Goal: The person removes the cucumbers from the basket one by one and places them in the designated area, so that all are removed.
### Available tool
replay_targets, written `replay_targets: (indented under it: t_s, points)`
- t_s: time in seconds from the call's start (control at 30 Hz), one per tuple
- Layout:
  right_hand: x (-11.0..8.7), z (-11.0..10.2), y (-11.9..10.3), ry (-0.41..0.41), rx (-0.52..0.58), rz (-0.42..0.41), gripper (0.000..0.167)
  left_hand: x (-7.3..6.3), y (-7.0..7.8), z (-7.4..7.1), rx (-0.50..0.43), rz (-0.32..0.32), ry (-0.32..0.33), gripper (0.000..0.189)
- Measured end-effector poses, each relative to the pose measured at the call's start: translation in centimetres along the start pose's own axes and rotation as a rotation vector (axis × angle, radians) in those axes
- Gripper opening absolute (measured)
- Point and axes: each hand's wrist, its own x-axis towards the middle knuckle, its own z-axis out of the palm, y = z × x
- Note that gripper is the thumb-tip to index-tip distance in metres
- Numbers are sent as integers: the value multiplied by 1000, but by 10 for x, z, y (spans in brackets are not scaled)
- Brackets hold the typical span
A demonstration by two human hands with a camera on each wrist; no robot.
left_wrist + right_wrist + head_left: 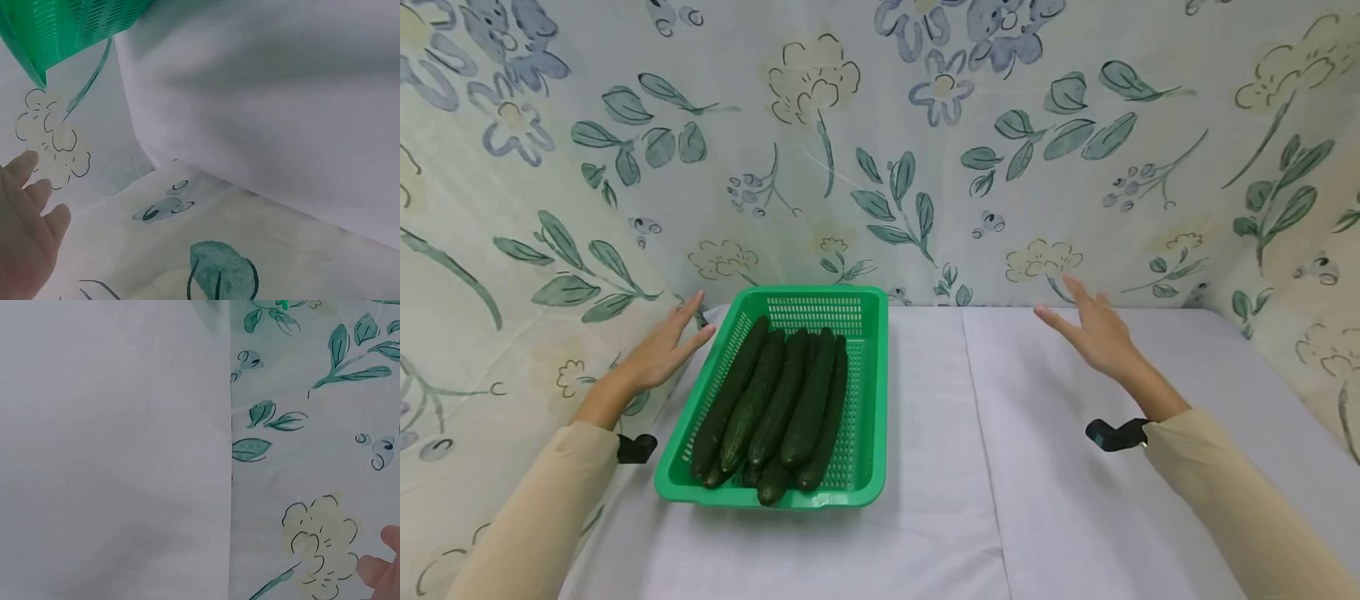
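Several dark green cucumbers [767, 408] lie lengthwise in a green plastic basket [871, 400] on the left part of the table. Just left of the basket's rim, my left hand [662, 348] is raised with its fingers extended, holding nothing. Its fingers also show at the lower left of the left wrist view, below a corner of the basket. Well to the basket's right, my right hand [1096, 333] hovers above the cloth, fingers spread and holding nothing. Only its fingertips [378, 569] enter the right wrist view. Some lower cucumbers are hidden beneath the upper ones.
White cloth [925, 433] covers the table, with a creased seam running from back to front. A floral curtain [880, 183] hangs along the back and both sides. Dark wrist cameras [1116, 435] sit at both sleeve cuffs.
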Motion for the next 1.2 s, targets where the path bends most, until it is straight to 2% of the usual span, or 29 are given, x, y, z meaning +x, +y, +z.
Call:
replay_targets:
  t_s: [0.17,0.4,0.77,0.97,1.2]
  points:
    - [4,-2,-24,-59,148,-11,90,-2,4,0,-98,-7,-22,72]
    - [8,2,-64,-108,278,8,88,-7,4,2,-204,19,-60,70]
    - [22,24,-128,-142,606,-60,74,-15,5,9,-434,55,-143,72]
    - [25,39,-156,-196,746,-56,66,-21,0,14,-513,18,-160,68]
    - [28,57,-184,-286,836,14,62,-26,-3,20,-557,-35,-156,67]
